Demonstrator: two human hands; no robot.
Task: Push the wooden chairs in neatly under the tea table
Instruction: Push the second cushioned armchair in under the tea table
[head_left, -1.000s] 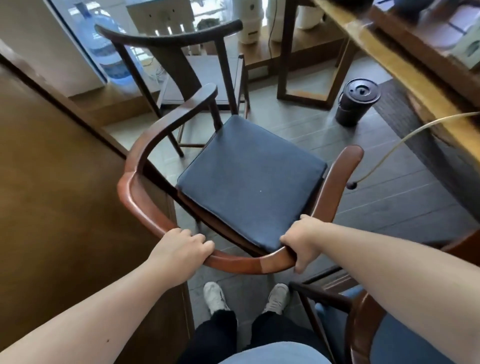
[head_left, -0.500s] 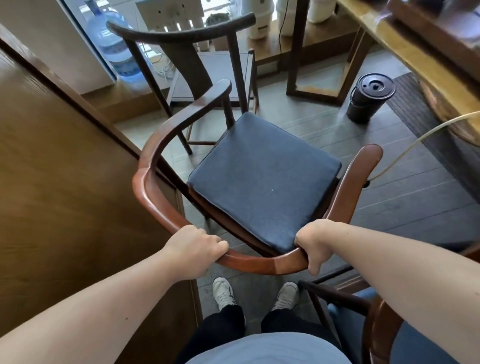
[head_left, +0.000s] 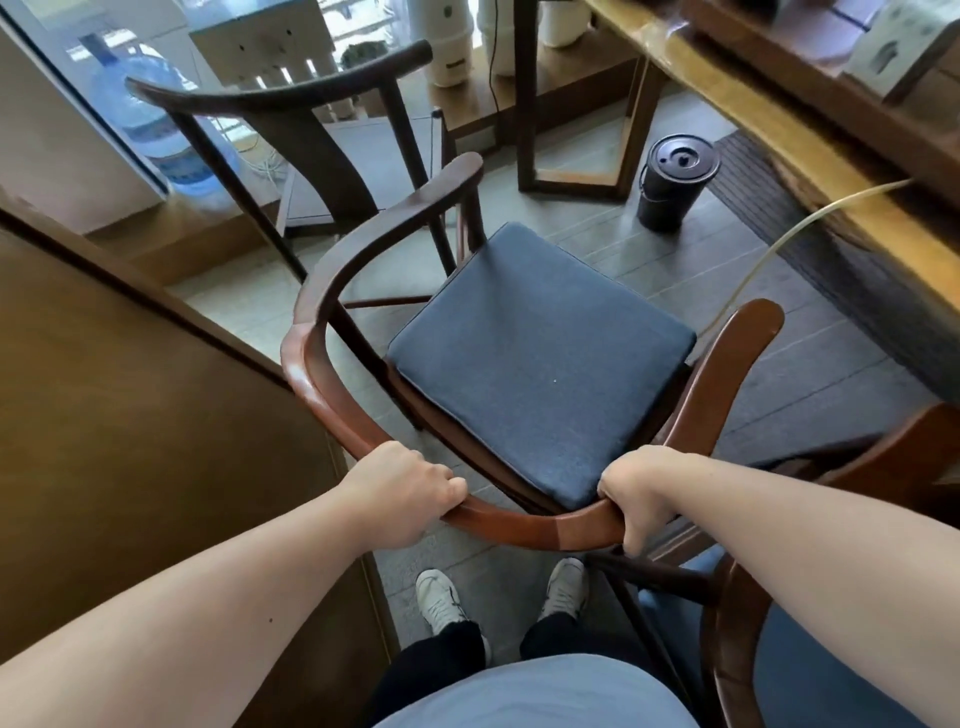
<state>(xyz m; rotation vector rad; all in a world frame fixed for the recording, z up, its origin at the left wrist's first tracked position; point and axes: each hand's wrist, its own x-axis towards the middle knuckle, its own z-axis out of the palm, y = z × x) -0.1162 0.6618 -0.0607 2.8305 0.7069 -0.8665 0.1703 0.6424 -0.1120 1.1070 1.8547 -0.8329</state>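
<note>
Stood right behind the wooden chair (head_left: 332, 291) and held its round back rail with both hands. Kept the left hand (head_left: 402, 493) curled tight over the top of the rail, fingers pressed together, just like half a second before. Kept the right hand (head_left: 636, 493) wrapped around the rail too, thumb hooked under, in the same spot as before. Had swung the chair a little toward the tea table (head_left: 779, 150) on the right: found the tip of the right armrest now further right of the black bin (head_left: 675, 176) than before, and nearer the table edge. Could no longer see the end of the thin hose (head_left: 753, 270), now hidden behind that armrest. Still had the chair out on the open floor, not under the table, with the blue cushion (head_left: 535, 358) flat on its seat. Left the dark chair (head_left: 291, 98) standing behind it by the window, close to the big water bottle (head_left: 156, 119). Had another chair (head_left: 737, 639) low on the right, under the right arm. Stood with white shoes (head_left: 439, 597) just below the rail, beside the brown wooden board (head_left: 130, 415) on the left.
</note>
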